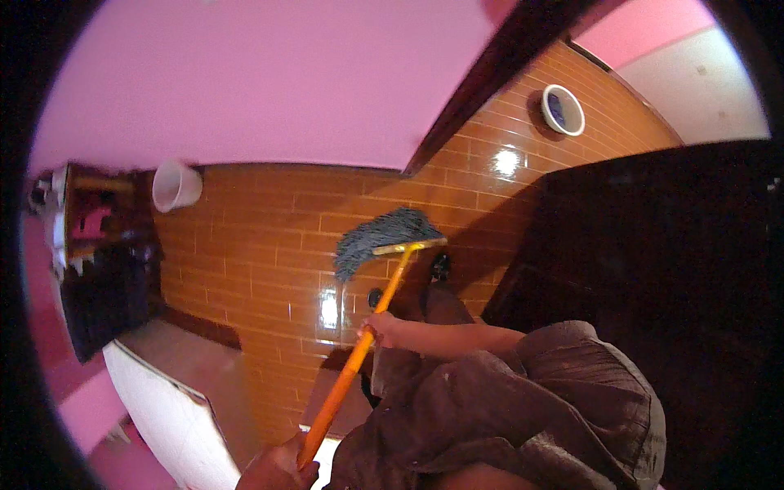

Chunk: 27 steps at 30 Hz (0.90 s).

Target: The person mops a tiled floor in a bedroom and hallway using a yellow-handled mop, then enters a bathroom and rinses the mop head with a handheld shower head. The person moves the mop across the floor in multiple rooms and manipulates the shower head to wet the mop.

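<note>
A string mop with grey-blue strands (386,233) lies fanned out on the brown tiled floor (257,245), its long orange handle (343,380) slanting down towards me. My right hand (381,329) is closed around the middle of the handle. Near its upper end, at the bottom of the view, my left hand (282,463) grips the same handle. The pale crossbar (392,248) of the mop sits just beyond my feet, beside a dark shoe (440,267).
Against the pink wall (275,86) stands a whitish bin (177,187). A white bucket (563,110) with something bluish inside is on the floor at the upper right. Furniture with a dark cloth (110,294) is at left, a white-topped surface (165,410) at lower left, a large dark surface (643,245) at right.
</note>
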{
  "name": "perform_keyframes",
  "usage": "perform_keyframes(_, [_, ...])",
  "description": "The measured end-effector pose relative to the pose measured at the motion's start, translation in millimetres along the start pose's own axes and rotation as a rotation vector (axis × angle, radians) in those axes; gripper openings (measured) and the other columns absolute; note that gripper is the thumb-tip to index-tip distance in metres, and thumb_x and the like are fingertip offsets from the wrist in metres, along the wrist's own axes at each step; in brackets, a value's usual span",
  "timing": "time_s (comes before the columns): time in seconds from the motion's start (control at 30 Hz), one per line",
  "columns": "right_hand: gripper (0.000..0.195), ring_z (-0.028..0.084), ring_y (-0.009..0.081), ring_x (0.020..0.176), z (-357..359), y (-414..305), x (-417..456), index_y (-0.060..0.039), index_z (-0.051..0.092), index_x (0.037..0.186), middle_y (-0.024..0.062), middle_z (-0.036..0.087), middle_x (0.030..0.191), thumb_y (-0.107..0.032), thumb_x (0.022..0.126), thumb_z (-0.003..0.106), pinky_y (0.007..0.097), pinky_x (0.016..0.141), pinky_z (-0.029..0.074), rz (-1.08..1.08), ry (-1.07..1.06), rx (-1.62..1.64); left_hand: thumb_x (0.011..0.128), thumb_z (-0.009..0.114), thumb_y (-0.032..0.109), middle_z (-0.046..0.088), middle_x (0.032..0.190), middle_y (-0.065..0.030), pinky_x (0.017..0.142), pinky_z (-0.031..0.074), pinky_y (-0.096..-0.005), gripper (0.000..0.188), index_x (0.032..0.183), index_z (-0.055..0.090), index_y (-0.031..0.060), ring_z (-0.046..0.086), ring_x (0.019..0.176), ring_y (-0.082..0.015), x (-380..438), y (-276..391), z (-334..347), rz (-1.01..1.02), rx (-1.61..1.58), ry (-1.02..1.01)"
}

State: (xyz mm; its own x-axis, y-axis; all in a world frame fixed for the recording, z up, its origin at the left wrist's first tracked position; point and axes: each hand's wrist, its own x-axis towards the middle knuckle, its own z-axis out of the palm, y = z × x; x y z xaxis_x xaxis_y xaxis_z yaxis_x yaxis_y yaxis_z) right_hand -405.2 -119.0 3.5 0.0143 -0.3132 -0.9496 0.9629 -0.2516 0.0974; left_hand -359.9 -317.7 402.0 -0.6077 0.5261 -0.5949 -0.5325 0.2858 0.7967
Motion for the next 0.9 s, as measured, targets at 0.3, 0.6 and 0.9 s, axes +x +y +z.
perform_keyframes(0.3, [0.004, 0.056, 0.0282, 0.066, -201, -111, -63, -0.0010, 0.047, 0.085, 0.0141, 0.052, 0.065, -0.004, 0.081, 0.048, 0.0447, 0.068, 0.051, -0.274, -0.021, 0.355, 0.086, 0.044, 0.033, 0.059, 0.082, -0.0261, 0.068, 0.045, -0.0454, 0.044, 0.120, 0.045, 0.0060, 0.057, 0.082, -0.0429, 202, -7, 98, -0.575, 0.742, 0.020])
perform_keyframes(0.6, [0.022, 0.056, 0.0377, 0.074, -233, -173, -87, -0.0052, 0.036, 0.101, 0.0166, 0.052, 0.073, -0.025, 0.091, 0.041, 0.0455, 0.069, 0.048, -0.340, -0.453, 0.452, 0.079, 0.053, 0.028, 0.059, 0.080, -0.0260, 0.064, 0.045, -0.0507, 0.043, 0.115, 0.047, 0.0042, 0.058, 0.073, -0.0425, 285, 76, 161, -0.395, 1.241, -0.072])
perform_keyframes(0.9, [0.008, 0.056, 0.0318, 0.077, -228, -166, -163, -0.0001, 0.045, 0.082, 0.0137, 0.052, 0.071, -0.008, 0.084, 0.046, 0.0489, 0.077, 0.048, -0.152, -0.532, 0.546, 0.087, 0.039, 0.054, 0.061, 0.092, -0.0118, 0.079, 0.040, -0.0323, 0.061, 0.119, 0.048, 0.0029, 0.057, 0.088, -0.0214, 337, -22, 148, -0.384, 0.360, 0.079])
